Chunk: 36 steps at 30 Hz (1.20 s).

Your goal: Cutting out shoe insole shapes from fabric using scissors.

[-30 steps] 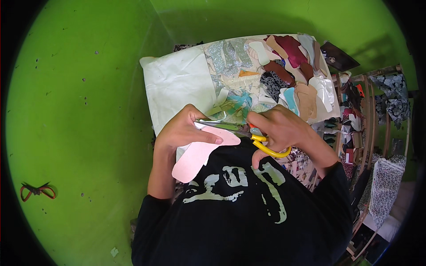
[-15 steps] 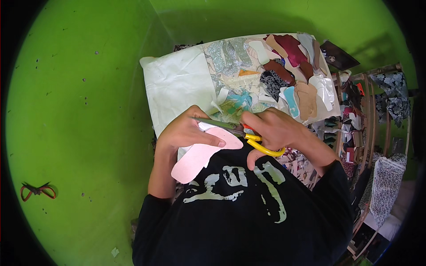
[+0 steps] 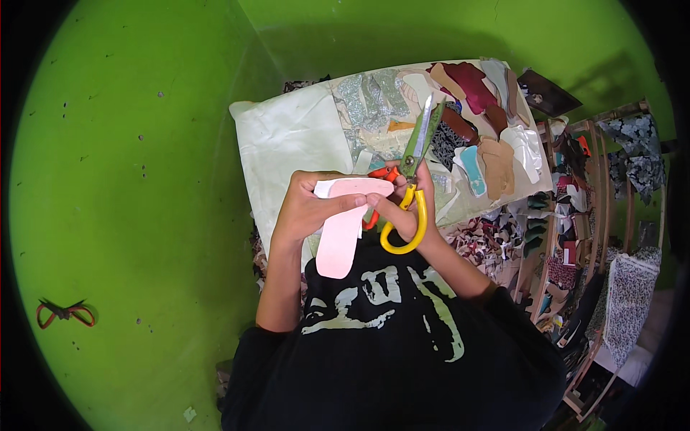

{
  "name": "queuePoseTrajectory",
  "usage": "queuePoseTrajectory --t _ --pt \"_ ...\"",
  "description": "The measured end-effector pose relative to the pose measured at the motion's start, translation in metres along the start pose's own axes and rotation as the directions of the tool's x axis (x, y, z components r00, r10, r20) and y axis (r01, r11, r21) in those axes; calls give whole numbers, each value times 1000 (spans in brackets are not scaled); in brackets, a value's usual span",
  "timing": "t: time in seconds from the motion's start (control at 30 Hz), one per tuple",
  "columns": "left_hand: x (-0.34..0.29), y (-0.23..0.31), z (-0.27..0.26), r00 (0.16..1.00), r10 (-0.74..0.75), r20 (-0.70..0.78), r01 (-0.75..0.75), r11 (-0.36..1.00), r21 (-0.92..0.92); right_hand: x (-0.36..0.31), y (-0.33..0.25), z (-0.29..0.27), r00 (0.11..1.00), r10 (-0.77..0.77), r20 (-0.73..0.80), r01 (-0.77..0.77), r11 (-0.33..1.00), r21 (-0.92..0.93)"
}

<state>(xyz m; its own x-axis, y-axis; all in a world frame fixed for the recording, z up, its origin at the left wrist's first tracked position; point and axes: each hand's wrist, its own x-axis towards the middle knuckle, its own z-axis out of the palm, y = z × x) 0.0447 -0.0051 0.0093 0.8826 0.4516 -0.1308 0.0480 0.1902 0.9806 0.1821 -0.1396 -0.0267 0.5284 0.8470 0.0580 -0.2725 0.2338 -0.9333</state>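
A pink sole-shaped piece [image 3: 338,248], with a white layer [image 3: 325,188] showing along its far left edge, is held in front of my chest. My left hand [image 3: 302,207] grips it at the left, thumb on top and fingers beneath. My right hand [image 3: 406,221] pinches its right end between thumb and fingers. Hanging on that same hand is a pair of scissors [image 3: 411,161], with one yellow and one orange handle. Their green-and-silver blades point away from me, nearly closed, beside the pink piece and apart from it.
A table [image 3: 287,136] with a whitish cover stands ahead. Sole-shaped pieces and scraps, among them a maroon piece [image 3: 466,86] and a tan piece [image 3: 496,169], lie on its right part. Wooden shelving [image 3: 593,194] with materials is at right. Another pair of scissors [image 3: 65,314] hangs on the green wall.
The scissors have left the edge of the pink piece and swung to point away from me. My right thumb and fingers now pinch the piece's end. The pink piece has turned more upright.
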Motion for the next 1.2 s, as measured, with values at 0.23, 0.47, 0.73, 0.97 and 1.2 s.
queuePoseTrajectory --t 0.23,0.47,0.73,0.97,1.2 --pt "-1 -25 9 889 152 -432 -201 977 -70 -8 -1 6 960 220 171 -199 971 -129" --pt "-6 -37 1 708 347 -615 -281 937 206 -40 12 17 959 251 131 -229 960 -158" --pt "-37 -34 -21 854 40 -519 -164 967 -194 -54 9 -17 975 221 7 -210 937 -280" --pt "-53 -60 -30 931 -130 -341 117 991 -58 -38 3 -47 974 146 -174 -201 912 -358" --pt "-55 -67 -11 932 -341 123 316 931 185 -9 1 -49 990 24 -136 -79 906 -417"
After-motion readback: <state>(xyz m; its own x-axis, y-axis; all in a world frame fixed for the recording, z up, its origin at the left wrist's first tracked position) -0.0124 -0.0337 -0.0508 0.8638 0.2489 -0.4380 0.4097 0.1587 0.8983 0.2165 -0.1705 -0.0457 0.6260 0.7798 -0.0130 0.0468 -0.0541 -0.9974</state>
